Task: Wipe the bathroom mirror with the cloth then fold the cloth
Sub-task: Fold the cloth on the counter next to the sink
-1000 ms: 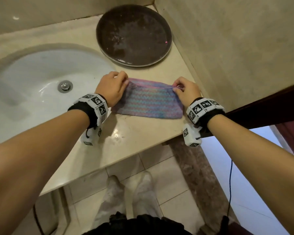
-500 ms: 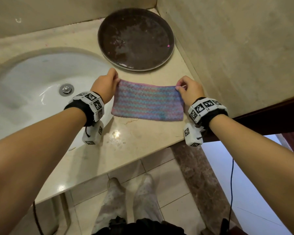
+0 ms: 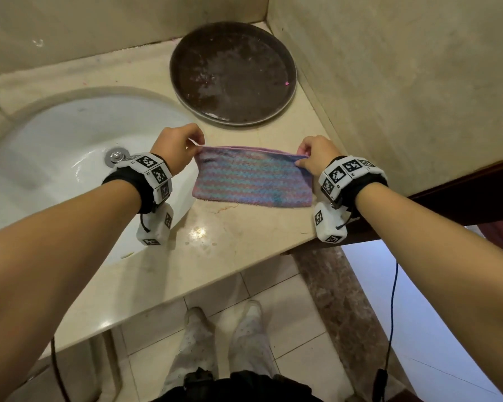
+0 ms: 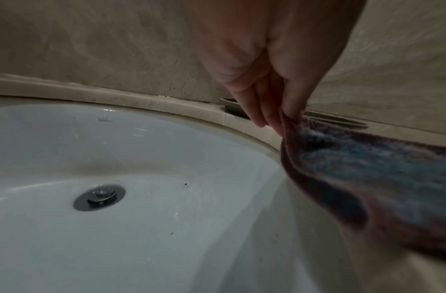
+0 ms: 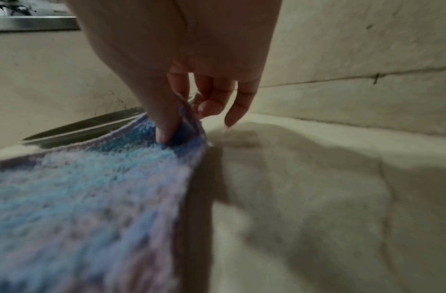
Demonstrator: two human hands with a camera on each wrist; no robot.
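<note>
Both hands up at the far corners now: the left hand (image 3: 177, 146) pinches one corner of the cloth (image 3: 251, 179), the right hand (image 3: 314, 153) pinches the other. The cloth is stretched taut between them, its near edge trailing on the worktop (image 3: 244, 227) beside the sink (image 3: 55, 158) — likely to keep it flat and square for the next fold.

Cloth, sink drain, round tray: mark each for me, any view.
cloth (image 3: 253, 178), head view, middle of the striped face.
sink drain (image 4: 99, 196), left wrist view, centre of the metal plug.
round tray (image 3: 292, 82), head view, right rim.
</note>
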